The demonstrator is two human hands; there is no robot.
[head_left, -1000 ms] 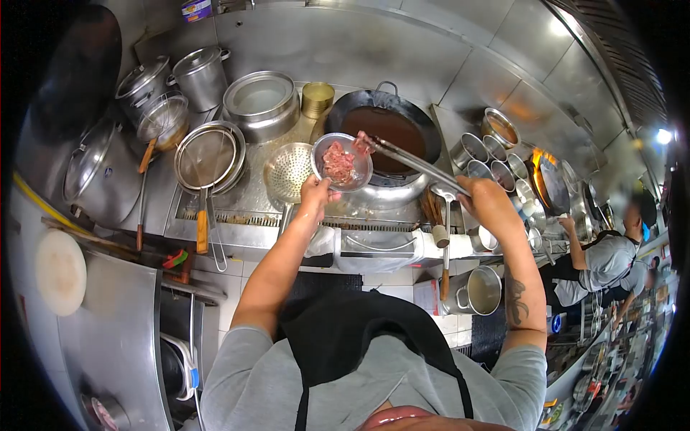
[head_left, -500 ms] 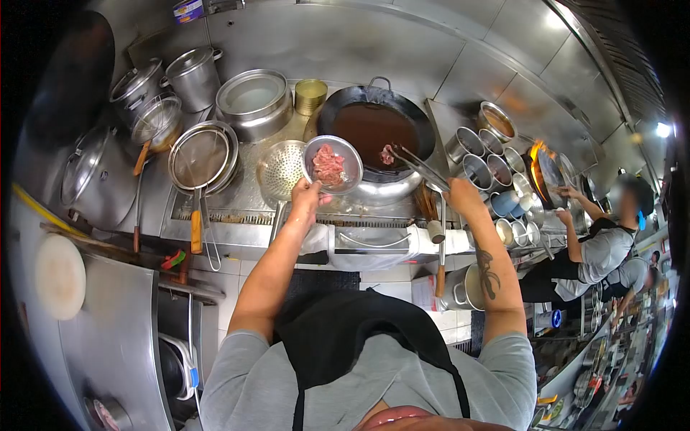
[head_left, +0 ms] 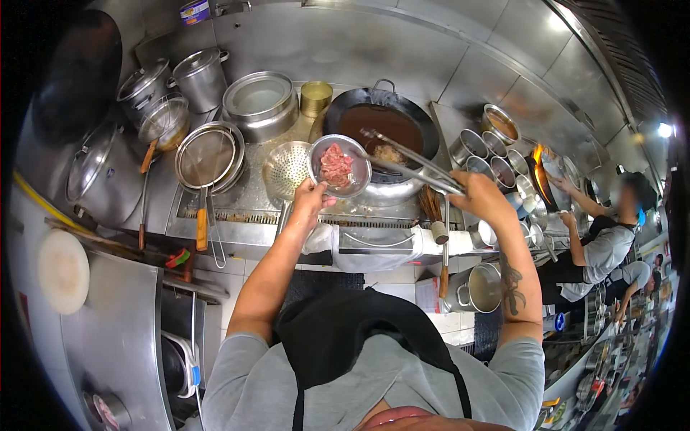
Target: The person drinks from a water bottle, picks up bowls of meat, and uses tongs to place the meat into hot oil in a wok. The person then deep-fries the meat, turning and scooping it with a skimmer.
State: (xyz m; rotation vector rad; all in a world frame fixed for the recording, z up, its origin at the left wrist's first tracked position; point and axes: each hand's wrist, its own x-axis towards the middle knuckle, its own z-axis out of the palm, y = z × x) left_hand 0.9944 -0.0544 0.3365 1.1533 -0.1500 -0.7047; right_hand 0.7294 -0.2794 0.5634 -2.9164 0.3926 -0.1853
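Observation:
My left hand (head_left: 310, 202) grips the edge of a small metal bowl (head_left: 359, 182), tilted toward me, with raw sliced meat (head_left: 335, 164) inside. The bowl is held just in front of and left of a black wok (head_left: 425, 121) filled with dark brown oil (head_left: 375, 122). My right hand (head_left: 483, 197) is closed round long metal tongs (head_left: 424, 162). Their arms are spread, reaching over the wok, and no meat shows between the tips. Pale foam bubbles round a piece of meat (head_left: 389, 154) in the oil near the wok's front.
A perforated strainer (head_left: 286, 170) rests left of the bowl. Mesh strainers (head_left: 208, 156), lidded pots (head_left: 200, 77) and a large pot (head_left: 260, 108) stand further left. Several metal containers (head_left: 468, 142) sit right of the wok. At far right a co-worker (head_left: 604, 251) handles a flaming pan (head_left: 550, 176).
The tongs held meat over the wok's right side; now they are spread and that meat is bubbling in the oil. My right hand has moved slightly right, and the view has shifted a little.

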